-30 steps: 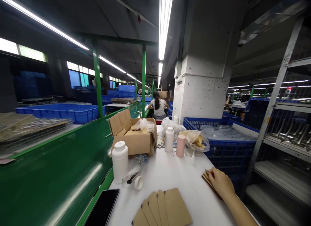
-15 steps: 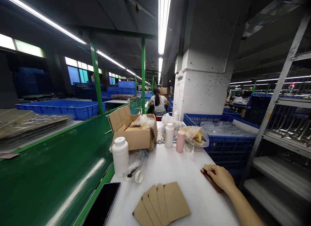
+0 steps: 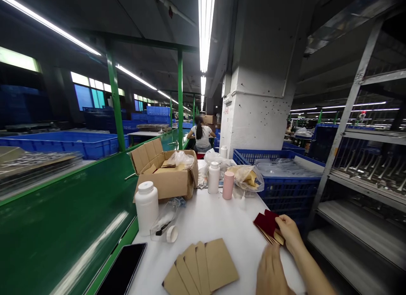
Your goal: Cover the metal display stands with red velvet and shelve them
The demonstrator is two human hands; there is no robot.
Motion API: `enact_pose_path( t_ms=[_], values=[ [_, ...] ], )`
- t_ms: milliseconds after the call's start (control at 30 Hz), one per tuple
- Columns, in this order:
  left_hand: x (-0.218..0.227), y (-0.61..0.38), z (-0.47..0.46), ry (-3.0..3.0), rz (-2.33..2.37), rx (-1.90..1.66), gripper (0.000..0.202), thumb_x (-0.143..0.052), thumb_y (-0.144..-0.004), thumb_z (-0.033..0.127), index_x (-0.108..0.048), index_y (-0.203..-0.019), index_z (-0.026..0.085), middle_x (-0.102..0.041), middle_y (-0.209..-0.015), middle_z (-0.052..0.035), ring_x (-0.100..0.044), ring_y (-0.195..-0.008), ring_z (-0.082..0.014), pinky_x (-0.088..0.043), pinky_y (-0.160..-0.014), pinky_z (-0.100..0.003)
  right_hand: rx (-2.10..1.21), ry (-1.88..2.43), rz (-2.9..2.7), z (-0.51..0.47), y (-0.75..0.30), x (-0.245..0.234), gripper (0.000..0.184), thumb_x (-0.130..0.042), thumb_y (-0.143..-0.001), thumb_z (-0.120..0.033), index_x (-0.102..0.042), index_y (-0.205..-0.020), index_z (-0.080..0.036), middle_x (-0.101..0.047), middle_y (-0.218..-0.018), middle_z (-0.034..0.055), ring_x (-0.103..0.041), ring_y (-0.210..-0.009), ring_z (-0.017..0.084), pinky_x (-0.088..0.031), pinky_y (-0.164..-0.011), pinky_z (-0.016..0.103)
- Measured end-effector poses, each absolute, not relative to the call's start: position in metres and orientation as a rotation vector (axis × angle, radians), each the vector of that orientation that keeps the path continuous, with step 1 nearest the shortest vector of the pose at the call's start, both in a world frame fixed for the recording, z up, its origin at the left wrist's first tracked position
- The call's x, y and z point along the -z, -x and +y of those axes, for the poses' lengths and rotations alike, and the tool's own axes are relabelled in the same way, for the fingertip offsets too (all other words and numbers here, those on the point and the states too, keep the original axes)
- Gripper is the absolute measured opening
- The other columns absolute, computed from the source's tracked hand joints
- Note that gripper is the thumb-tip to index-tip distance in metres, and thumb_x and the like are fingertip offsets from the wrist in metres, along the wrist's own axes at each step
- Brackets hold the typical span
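At the table's right edge lies a small stack of dark red pieces (image 3: 264,224) with tan edges and undersides. My right hand (image 3: 290,232) pinches a dark red piece (image 3: 271,219) at the top of this stack, its thumb and fingers closed on the corner. Just below, my left hand (image 3: 271,271) has its fingers stretched out, the tips close to the stack's near edge; whether they touch it I cannot tell. Several brown cards (image 3: 222,263) lie fanned out on the white table (image 3: 190,219), left of my hands.
A black phone (image 3: 122,269) lies at the left edge beside the green conveyor (image 3: 79,210). Behind the cards stand white bottles (image 3: 147,208), a pink bottle (image 3: 228,186), a clear container (image 3: 165,221) and an open cardboard box (image 3: 168,183). A blue crate (image 3: 288,195) and metal rack (image 3: 336,151) stand right.
My left hand has come into view at the bottom right. The stack now shows dark red faces, with my right hand lifting at a corner. The view has turned slightly right.
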State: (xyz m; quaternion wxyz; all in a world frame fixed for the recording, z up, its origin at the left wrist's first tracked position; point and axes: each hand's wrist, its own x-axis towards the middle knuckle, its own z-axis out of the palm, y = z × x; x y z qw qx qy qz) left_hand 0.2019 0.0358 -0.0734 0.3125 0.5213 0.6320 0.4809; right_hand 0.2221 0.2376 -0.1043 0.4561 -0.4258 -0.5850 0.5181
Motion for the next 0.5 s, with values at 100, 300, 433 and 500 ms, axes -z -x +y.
enact_pose_path(
  t_ms=[100,300,433,500],
  values=[
    [0.057,-0.193,0.086,-1.547,2.007,-1.048,0.095,-0.054,-0.064,0.003,-0.013,-0.150,0.008,-0.007,-0.158,-0.0126,-0.002,-0.145,-0.0337,-0.002,-0.119,-0.050,-1.281,1.020,-1.399,0.236,-0.223,0.101,0.024,-0.055,-0.063,-0.044,-0.048,-0.062,-0.021,-0.062,-0.058,0.0019,-0.063,-0.059,0.020,-0.055,-0.058,0.031],
    [0.058,-0.188,0.122,-1.558,2.204,-0.835,0.097,-0.061,-0.061,0.006,-0.016,-0.146,-0.004,-0.033,-0.146,-0.0283,-0.026,-0.138,-0.0406,-0.006,-0.116,-0.054,-0.917,1.157,-1.182,0.226,-0.272,0.074,0.031,-0.053,-0.070,-0.048,-0.052,-0.082,-0.019,-0.065,-0.077,0.0077,-0.062,-0.076,0.024,-0.051,-0.070,0.034],
    [0.044,-0.183,0.092,-1.505,1.955,-1.357,0.072,-0.049,-0.082,0.020,-0.023,-0.146,0.001,-0.025,-0.153,-0.0199,-0.015,-0.144,-0.0301,-0.008,-0.119,-0.046,-0.628,1.116,-1.332,0.169,-0.306,0.048,0.036,-0.054,-0.077,-0.052,-0.060,-0.089,-0.019,-0.068,-0.084,0.0093,-0.064,-0.076,0.024,-0.050,-0.070,0.031],
    [0.032,-0.178,0.064,-1.399,1.644,-1.683,0.076,-0.053,-0.085,0.033,-0.019,-0.147,0.007,-0.021,-0.155,-0.0168,-0.018,-0.143,-0.0254,-0.016,-0.118,-0.040,-0.580,0.988,-1.501,0.127,-0.308,0.040,0.031,-0.056,-0.078,-0.052,-0.062,-0.083,-0.021,-0.069,-0.084,0.0077,-0.064,-0.073,0.022,-0.051,-0.065,0.029]
  ],
)
